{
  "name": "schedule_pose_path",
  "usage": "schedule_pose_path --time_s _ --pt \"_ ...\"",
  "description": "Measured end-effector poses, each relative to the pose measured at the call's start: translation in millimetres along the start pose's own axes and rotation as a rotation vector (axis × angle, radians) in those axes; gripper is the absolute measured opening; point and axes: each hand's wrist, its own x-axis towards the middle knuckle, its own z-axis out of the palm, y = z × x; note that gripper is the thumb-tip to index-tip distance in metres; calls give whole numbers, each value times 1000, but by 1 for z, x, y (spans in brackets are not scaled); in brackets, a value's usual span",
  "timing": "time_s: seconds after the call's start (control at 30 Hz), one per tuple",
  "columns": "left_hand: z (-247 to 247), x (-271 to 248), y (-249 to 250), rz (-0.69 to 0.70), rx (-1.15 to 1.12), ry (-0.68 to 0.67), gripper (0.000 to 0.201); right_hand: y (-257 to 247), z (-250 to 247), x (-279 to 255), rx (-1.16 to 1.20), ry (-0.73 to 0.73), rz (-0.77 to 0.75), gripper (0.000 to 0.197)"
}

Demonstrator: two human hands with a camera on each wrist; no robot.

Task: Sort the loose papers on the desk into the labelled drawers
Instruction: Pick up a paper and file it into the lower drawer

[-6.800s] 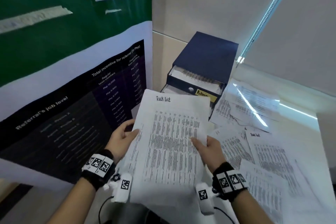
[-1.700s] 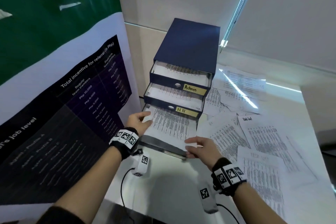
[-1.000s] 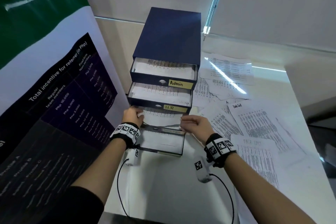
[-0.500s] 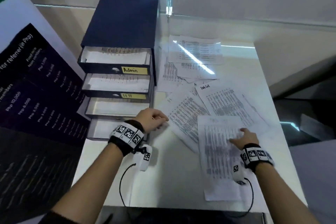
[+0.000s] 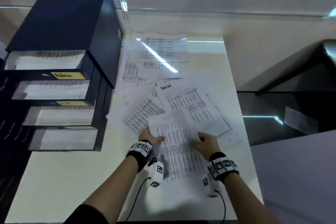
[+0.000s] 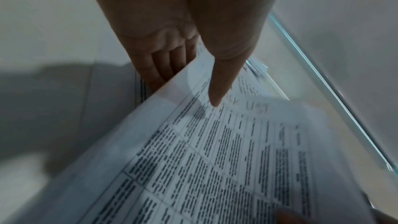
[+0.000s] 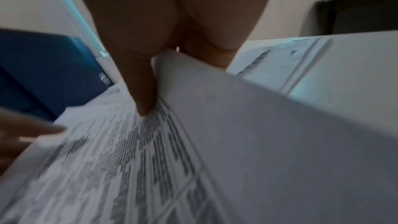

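Observation:
A printed task-list sheet (image 5: 176,143) is lifted off the desk between both hands. My left hand (image 5: 151,137) pinches its left edge, thumb on top and fingers underneath, as the left wrist view shows on the sheet (image 6: 215,159). My right hand (image 5: 203,142) pinches the right edge, which curls up, thumb on the printed sheet (image 7: 150,151). The dark blue drawer unit (image 5: 60,29) stands at the left with several drawers pulled out; yellow labels (image 5: 67,75) mark the upper two. Loose printed papers (image 5: 190,107) lie spread on the white desk (image 5: 72,178).
More sheets (image 5: 161,49) lie at the back of the desk by the wall. A dark poster (image 5: 9,114) hangs at the left edge. The desk's right edge drops to a dark gap (image 5: 291,105). Cables run from both wrist cameras.
The left hand left the drawers and came over to the sheet that the right hand was touching. Both hands now grip that sheet and its right edge is raised.

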Motion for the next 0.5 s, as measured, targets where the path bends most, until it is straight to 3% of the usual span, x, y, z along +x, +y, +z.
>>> schedule_pose_path --time_s 0.07,0.13,0.2,0.33,0.43,0.5 --pt "0 1 -2 -27 0 8 23 -4 -15 14 56 76 -57 32" --pt "-4 3 -9 -21 -26 69 40 -4 -33 34 41 206 -98 23" --pt "-11 4 -13 -11 -69 155 34 4 -48 60 -49 302 -51 29" --pt "-23 -1 -15 -18 -189 194 24 12 -59 93 -341 283 82 78" --pt "-23 -7 -14 8 -265 158 16 7 -61 105 -392 275 162 89" --pt "-21 -9 -14 29 -297 112 12 4 -63 111 -332 218 219 84"
